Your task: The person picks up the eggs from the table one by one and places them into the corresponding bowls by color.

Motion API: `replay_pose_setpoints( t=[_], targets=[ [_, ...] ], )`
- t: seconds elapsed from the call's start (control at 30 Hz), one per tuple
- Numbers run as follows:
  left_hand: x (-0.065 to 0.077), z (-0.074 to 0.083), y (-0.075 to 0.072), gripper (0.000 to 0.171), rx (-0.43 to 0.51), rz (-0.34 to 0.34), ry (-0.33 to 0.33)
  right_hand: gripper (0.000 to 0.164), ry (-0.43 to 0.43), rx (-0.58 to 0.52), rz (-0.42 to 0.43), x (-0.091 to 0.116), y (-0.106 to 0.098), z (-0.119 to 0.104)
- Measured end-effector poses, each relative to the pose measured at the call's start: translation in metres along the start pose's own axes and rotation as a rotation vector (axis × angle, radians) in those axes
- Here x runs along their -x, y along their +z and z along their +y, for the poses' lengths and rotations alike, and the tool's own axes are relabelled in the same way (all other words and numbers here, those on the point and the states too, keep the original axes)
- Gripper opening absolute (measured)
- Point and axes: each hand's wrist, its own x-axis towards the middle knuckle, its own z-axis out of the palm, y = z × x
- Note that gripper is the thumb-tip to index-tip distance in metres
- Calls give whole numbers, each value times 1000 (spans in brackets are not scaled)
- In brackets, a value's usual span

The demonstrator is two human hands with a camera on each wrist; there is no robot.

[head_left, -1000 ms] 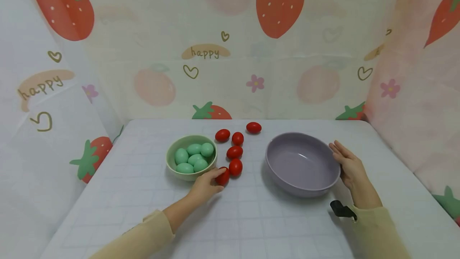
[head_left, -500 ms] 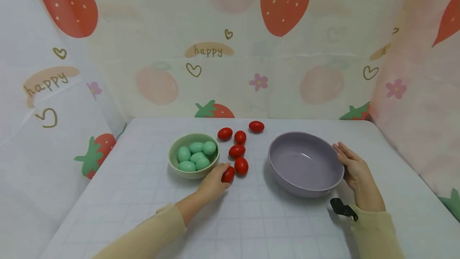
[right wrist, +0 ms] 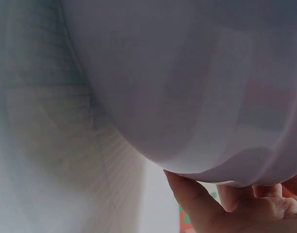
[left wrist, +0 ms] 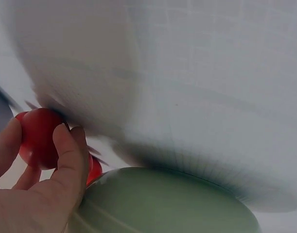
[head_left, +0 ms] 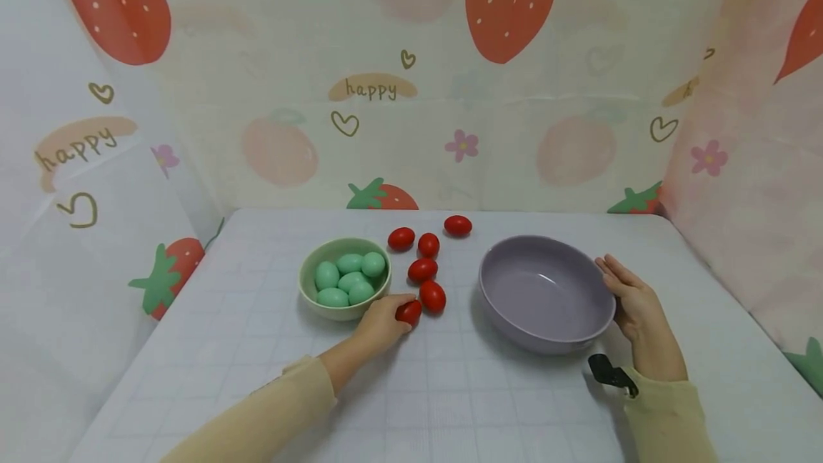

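My left hand (head_left: pixel 379 325) pinches a glossy red egg (head_left: pixel 408 314) between thumb and fingers, just right of a small light-green bowl (head_left: pixel 316 308). In the left wrist view the same red egg (left wrist: pixel 39 138) shows between the fingertips, with the green bowl's wall (left wrist: pixel 172 204) beside the hand. Several pale green eggs (head_left: pixel 350 281) lie in that bowl. To the right, my right hand (head_left: pixel 639 313) rests with extended fingers against the outer side of a wide purple bowl (head_left: pixel 546 299). The right wrist view shows fingers (right wrist: pixel 194 196) touching the purple wall.
More red eggs lie between the two bowls, the closest one (head_left: pixel 433 296) right by the held egg and the farthest (head_left: pixel 458 226) near the table's back edge. White grid-patterned cloth covers the table (head_left: pixel 411 391). A strawberry-print curtain (head_left: pixel 411 148) stands behind.
My left hand has moved slightly right and closed its fingers round the red egg, which has shifted a little with it. The right hand stays at the purple bowl.
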Motion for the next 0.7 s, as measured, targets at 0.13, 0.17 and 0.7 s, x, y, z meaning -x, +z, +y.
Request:
replay_pose_setpoints(
  t=[0.13, 0.17, 0.7],
  targets=[
    [2, -1, -2, 52, 56, -4, -15, 41, 5, 13, 20, 0, 1, 0],
    [2, -1, -2, 52, 70, -6, -20, 41, 7, 20, 24, 1, 1, 0],
    [6, 19, -6, 55, 216, 0, -33, 41, 41, 52, 69, 0, 1, -1]
  ],
)
